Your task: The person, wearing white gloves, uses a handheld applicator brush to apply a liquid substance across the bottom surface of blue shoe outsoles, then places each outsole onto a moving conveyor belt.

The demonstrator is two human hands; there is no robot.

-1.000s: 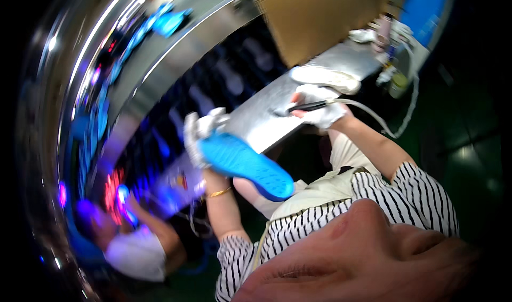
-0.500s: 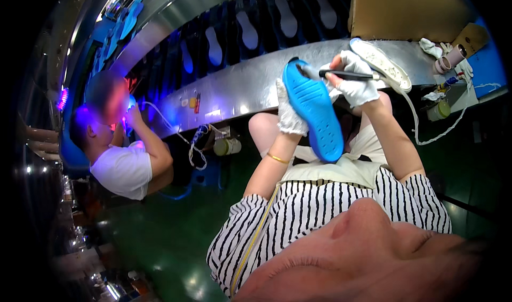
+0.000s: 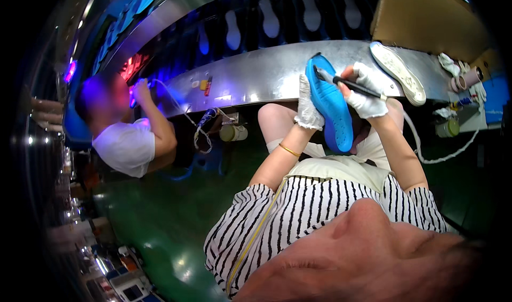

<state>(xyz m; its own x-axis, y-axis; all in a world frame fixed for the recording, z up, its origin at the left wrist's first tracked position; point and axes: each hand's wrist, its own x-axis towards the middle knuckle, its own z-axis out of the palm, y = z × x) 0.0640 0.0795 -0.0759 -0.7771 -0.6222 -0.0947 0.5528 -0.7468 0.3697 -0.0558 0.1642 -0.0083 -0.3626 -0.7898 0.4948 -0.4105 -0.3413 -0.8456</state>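
A blue shoe sole (image 3: 335,112) with its dark-tipped toe end pointing away from me is held over my lap at the bench edge. My left hand (image 3: 308,104), in a white glove, grips it along its left side. In my right hand (image 3: 369,95), gloved with thumb and fingertip bare, is a black-handled brush (image 3: 356,86), held like a pen. The brush's pale head meets the sole near the toe, inside its raised rim. A white sole (image 3: 397,71) with a speckled surface lies on the bench beyond my right hand.
The metal bench (image 3: 256,80) runs across in front, below a row of dark holders carrying sole shapes (image 3: 269,19). At right are a cardboard box (image 3: 426,19), cups (image 3: 466,80) and a white hose (image 3: 421,147). A co-worker (image 3: 128,136) sits at left.
The blue sole has turned and shows more of its side. The brush head, blurred before, now sits sharply at the toe area. The whole view has shifted slightly.
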